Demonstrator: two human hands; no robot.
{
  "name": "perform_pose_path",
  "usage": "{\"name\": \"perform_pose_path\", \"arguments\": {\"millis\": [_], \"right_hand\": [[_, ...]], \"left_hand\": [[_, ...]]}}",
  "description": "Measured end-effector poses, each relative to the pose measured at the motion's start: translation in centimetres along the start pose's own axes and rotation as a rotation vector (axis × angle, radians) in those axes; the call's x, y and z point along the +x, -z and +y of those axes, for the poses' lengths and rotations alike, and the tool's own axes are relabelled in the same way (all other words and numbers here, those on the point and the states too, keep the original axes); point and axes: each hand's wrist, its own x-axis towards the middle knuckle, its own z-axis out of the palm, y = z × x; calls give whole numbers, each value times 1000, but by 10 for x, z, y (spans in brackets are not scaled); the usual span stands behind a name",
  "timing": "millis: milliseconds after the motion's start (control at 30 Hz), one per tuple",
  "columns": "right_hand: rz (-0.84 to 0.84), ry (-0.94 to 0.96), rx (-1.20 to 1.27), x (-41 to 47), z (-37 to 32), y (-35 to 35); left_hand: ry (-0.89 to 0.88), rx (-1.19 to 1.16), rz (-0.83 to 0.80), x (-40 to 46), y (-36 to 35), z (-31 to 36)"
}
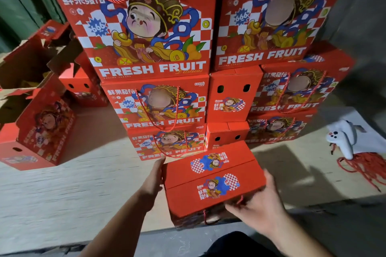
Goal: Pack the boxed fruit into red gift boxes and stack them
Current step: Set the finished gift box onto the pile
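Note:
A closed red gift box (213,181) sits low in front of me, its top flaps shut and printed with cartoon stickers. My left hand (153,179) lies flat against the box's left side, fingers straight. My right hand (259,204) holds its near right corner, fingers spread along the front face by the red rope handle (205,216). Directly behind it rises a stack of red "FRESH FRUIT" gift boxes (146,33), three tiers high and several wide.
An open red gift box (41,123) with raised flaps stands at the left, more boxes (83,87) behind it. A white controller (342,137) and a bundle of red rope (363,165) lie at the right on the pale board floor (73,183).

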Motion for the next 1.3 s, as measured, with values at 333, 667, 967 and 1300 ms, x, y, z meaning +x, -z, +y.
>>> {"name": "perform_pose_path", "arguments": {"millis": [333,667,967,1300], "right_hand": [[9,-52,-104,-42,4,-34],[-331,241,-54,-113,-55,-142],[-666,493,28,-215,-120,-205],[-812,614,-207,-280,-150,-254]], "left_hand": [[-440,474,-166,-1,-49,85],[-1041,1057,-93,-97,-76,191],[-1174,299,364,-141,-30,146],[-879,186,91,-74,-21,103]]}}
